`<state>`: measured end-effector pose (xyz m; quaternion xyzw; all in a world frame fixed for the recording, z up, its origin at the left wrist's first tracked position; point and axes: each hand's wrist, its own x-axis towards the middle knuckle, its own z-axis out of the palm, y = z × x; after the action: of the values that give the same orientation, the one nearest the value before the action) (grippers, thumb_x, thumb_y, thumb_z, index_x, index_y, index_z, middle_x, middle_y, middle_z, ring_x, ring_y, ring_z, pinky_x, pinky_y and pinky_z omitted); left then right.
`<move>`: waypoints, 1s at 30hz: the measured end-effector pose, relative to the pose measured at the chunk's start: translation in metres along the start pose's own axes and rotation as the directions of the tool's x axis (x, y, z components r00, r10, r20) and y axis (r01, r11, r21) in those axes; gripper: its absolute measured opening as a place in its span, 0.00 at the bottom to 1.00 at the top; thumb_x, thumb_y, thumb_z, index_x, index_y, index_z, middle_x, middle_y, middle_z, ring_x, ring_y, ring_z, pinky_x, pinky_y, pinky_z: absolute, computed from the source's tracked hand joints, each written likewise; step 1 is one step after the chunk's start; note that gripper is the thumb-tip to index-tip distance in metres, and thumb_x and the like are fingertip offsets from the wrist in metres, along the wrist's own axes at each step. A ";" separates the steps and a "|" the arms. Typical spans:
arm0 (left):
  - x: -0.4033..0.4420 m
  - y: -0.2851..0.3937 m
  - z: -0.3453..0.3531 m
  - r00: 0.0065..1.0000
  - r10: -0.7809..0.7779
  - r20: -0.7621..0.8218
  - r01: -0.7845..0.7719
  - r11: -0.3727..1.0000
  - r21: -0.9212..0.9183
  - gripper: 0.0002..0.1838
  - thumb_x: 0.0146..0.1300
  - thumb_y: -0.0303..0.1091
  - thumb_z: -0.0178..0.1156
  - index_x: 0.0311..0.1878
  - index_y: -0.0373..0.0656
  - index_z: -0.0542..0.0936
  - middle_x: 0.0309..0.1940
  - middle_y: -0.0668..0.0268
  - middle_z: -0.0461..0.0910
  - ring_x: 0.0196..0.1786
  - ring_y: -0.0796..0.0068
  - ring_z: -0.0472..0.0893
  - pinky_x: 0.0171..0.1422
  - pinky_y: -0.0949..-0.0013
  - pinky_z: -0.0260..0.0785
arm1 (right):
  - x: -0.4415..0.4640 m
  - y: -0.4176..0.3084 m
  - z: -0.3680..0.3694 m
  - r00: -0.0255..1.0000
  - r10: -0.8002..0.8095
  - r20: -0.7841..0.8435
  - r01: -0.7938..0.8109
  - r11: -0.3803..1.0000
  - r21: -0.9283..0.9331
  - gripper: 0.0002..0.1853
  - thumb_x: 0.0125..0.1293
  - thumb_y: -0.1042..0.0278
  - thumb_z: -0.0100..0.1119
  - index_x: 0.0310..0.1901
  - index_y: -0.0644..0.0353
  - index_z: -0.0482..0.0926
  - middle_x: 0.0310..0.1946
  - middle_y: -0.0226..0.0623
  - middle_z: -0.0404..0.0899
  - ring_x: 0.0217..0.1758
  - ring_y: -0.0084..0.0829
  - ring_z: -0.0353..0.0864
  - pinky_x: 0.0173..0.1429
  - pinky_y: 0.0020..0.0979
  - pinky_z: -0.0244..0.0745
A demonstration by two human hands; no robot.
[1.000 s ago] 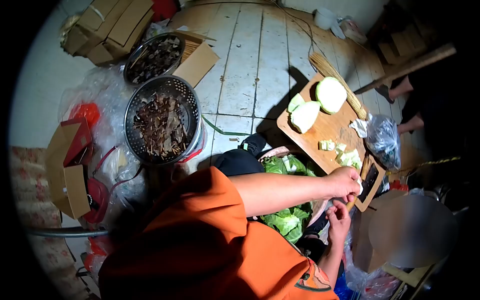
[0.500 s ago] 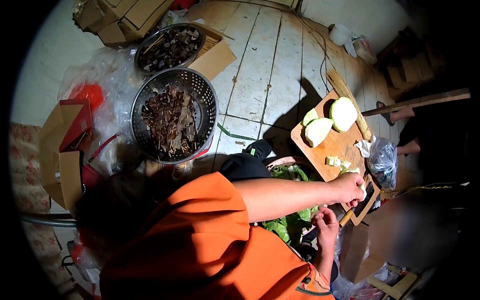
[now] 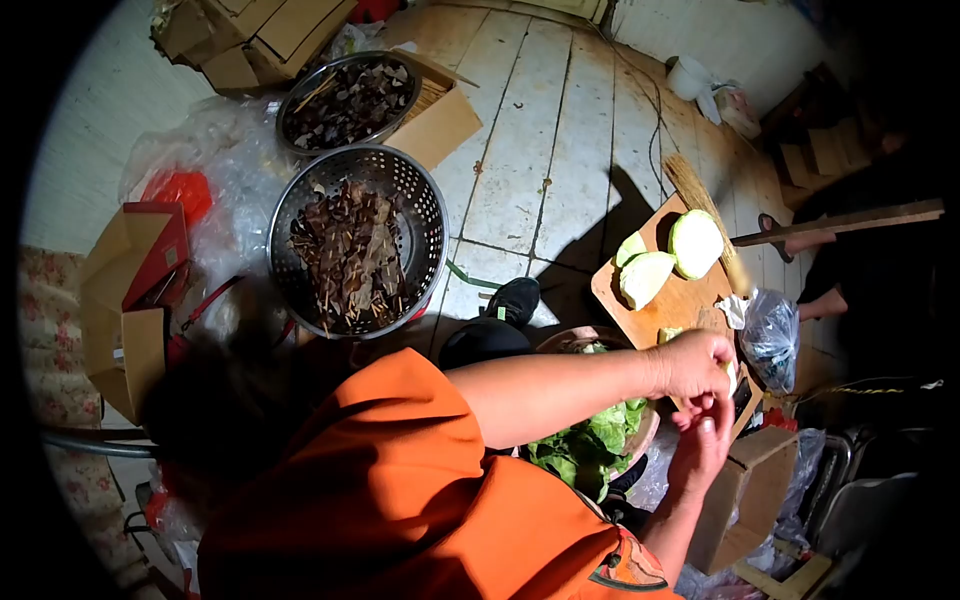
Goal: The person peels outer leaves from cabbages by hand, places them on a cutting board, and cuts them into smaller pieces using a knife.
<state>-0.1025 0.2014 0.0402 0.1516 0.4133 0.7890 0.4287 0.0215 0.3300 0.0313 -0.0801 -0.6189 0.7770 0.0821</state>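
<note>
My left hand (image 3: 697,366) is over the lower end of the wooden cutting board (image 3: 630,308), its fingers closed on a pale vegetable piece (image 3: 731,378). Just below it, my right hand (image 3: 703,445) is raised with its fingers apart, close to the left fingertips; whether they touch is unclear. A round cut cabbage (image 3: 695,244) and a cut wedge (image 3: 646,279) lie at the board's far end. Small pale pieces (image 3: 670,334) show beside my left hand. Under my left forearm, green leaves (image 3: 590,445) fill a basin (image 3: 645,430).
A perforated metal pot (image 3: 431,215) of dark skewered food stands left, with a second bowl (image 3: 350,102) behind. A knotted plastic bag (image 3: 770,340) sits beside the board. An open cardboard box (image 3: 737,500) is at lower right. Another person's foot (image 3: 785,238) is at right, near a wooden pole (image 3: 850,221).
My right hand has risen to the left hand's fingertips, and its fingers have spread from a curl. My left hand still has the pale piece. The view has shifted, with the board now lower in it.
</note>
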 end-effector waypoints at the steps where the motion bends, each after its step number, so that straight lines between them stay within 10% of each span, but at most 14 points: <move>1: -0.001 -0.005 0.002 0.996 -0.056 0.068 0.058 0.998 -0.036 0.16 0.53 0.22 0.60 0.47 0.31 0.76 0.31 0.60 0.80 0.27 0.77 0.80 0.31 0.73 0.75 | 0.005 -0.006 0.005 1.000 -0.030 0.002 0.030 0.999 0.028 0.33 0.65 0.69 0.59 0.68 0.67 0.57 0.58 0.44 0.70 0.55 0.34 0.75 0.57 0.31 0.73; 2: -0.003 -0.010 0.007 0.998 0.067 -0.008 -0.065 0.987 0.147 0.16 0.51 0.23 0.61 0.45 0.31 0.76 0.31 0.60 0.80 0.29 0.76 0.80 0.32 0.72 0.76 | 0.007 -0.011 0.008 1.000 -0.006 -0.026 0.006 1.000 0.003 0.34 0.65 0.68 0.60 0.68 0.67 0.57 0.59 0.44 0.69 0.57 0.35 0.74 0.59 0.32 0.72; 13: -0.005 -0.035 0.021 0.997 0.074 0.011 -0.068 0.959 -0.275 0.17 0.54 0.26 0.57 0.49 0.36 0.72 0.32 0.64 0.77 0.34 0.78 0.77 0.36 0.73 0.71 | 0.001 -0.007 -0.022 0.983 0.073 -0.167 -0.098 0.984 -0.146 0.27 0.66 0.69 0.62 0.64 0.69 0.67 0.54 0.41 0.76 0.54 0.32 0.77 0.58 0.29 0.73; 23: -0.011 -0.003 0.008 0.981 0.129 0.142 -0.173 0.916 0.362 0.23 0.58 0.37 0.59 0.54 0.35 0.70 0.42 0.50 0.81 0.40 0.65 0.82 0.46 0.65 0.74 | -0.003 -0.016 -0.013 0.948 0.013 -0.317 -0.040 0.996 -0.077 0.30 0.58 0.69 0.63 0.61 0.71 0.67 0.47 0.42 0.78 0.46 0.29 0.79 0.49 0.28 0.77; 30: 0.018 0.043 -0.169 0.901 0.306 -0.307 0.040 0.647 0.761 0.27 0.50 0.28 0.66 0.57 0.42 0.74 0.44 0.57 0.79 0.41 0.69 0.79 0.44 0.67 0.73 | 0.001 -0.002 -0.016 0.964 0.091 -0.251 -0.101 0.995 -0.025 0.34 0.55 0.59 0.68 0.60 0.66 0.67 0.35 0.33 0.77 0.34 0.25 0.78 0.41 0.28 0.75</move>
<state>-0.2374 0.1149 -0.0315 0.1771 0.7692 0.5901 0.1698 0.0238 0.3461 0.0298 -0.2086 -0.6133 0.7522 0.1202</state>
